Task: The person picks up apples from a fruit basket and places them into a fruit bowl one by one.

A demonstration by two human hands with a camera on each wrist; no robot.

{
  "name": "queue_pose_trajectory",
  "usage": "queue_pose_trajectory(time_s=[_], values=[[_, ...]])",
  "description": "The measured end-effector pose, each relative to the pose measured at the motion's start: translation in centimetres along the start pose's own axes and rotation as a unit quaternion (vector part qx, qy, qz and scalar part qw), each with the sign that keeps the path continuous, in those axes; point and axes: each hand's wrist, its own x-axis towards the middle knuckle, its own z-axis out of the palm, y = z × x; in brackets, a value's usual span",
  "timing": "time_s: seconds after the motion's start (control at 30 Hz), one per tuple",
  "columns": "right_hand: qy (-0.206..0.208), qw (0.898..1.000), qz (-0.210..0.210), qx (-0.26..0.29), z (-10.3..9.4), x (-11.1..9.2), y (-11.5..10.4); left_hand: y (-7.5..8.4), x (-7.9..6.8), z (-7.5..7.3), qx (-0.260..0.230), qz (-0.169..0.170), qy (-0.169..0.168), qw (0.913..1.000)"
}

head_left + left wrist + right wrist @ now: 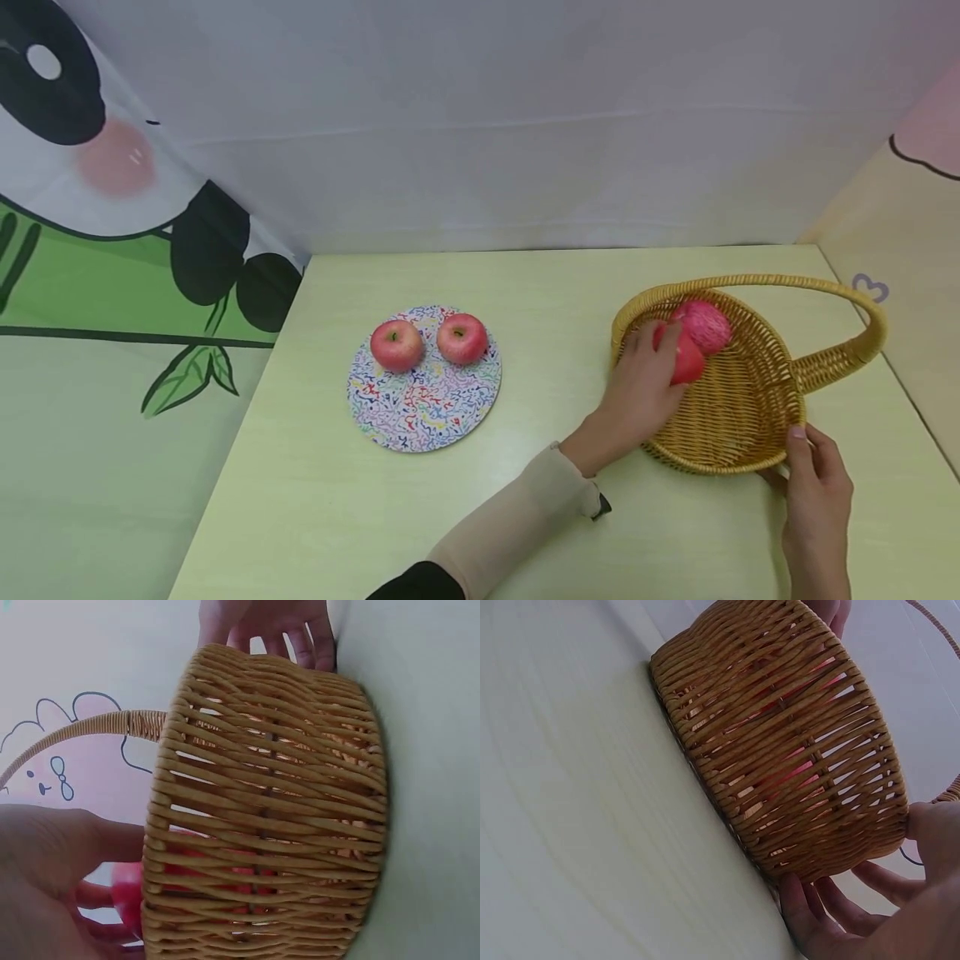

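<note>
A yellow-brown wicker basket [720,417] with a tall arched handle stands on the right part of the table. Inside it, my left hand [641,392] reaches over the left rim and grips a smooth red apple [688,360], partly covered by the fingers. Right behind that lies a pink streaked round fruit [705,325]. My right hand [817,500] holds the basket at its near right side, thumb at the rim and fingers underneath. The left wrist view shows the red apple [129,896] against the wicker wall. In the right wrist view, fingers [802,907] support the basket's lower edge.
A round plate [420,417] with a colourful squiggle pattern lies left of the basket, bearing two pinkish-red apples [397,346] side by side. The pale table [555,292] ends at a light cloth wall [525,167]. Printed cartoon cloth [90,275] hangs at the left.
</note>
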Motion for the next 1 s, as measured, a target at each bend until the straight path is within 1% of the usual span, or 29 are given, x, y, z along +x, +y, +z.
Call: queue_pose_trajectory(time_s=[0.13, 0.23, 0.43, 0.5, 0.6, 0.7, 0.93, 1.0], values=[[0.002, 1.0, -0.001, 0.002, -0.1, 0.0, 0.1, -0.2, -0.4, -0.2, -0.062, 0.006, -0.004, 0.998], [0.006, 1.0, 0.001, 0.008, 0.0, 0.1, 0.1, -0.4, -0.6, -0.2, -0.097, 0.021, -0.002, 0.9951], [0.002, 1.0, -0.002, 0.011, 0.0, 0.0, 0.1, -1.3, -1.3, -0.4, -0.176, 0.057, 0.007, 0.9826], [0.0, 1.0, -0.004, 0.011, 0.0, 0.0, 0.1, -1.6, -1.5, -0.5, -0.193, 0.075, 0.008, 0.9783], [0.0, 1.0, -0.007, 0.012, 0.0, 0.1, 0.1, -2.2, -1.9, -0.9, -0.215, 0.112, 0.009, 0.9703], [0.007, 1.0, -0.006, 0.008, 0.0, 0.1, 0.1, -2.6, -2.2, -1.3, -0.241, 0.143, 0.009, 0.9598], [0.011, 1.0, 0.007, 0.0, 0.0, 0.1, -0.1, -3.4, -3.2, -1.9, -0.308, 0.174, 0.008, 0.9351], [0.01, 1.0, 0.007, -0.003, 0.0, 0.0, -0.1, -3.7, -3.7, -2.1, -0.316, 0.185, 0.012, 0.9304]])
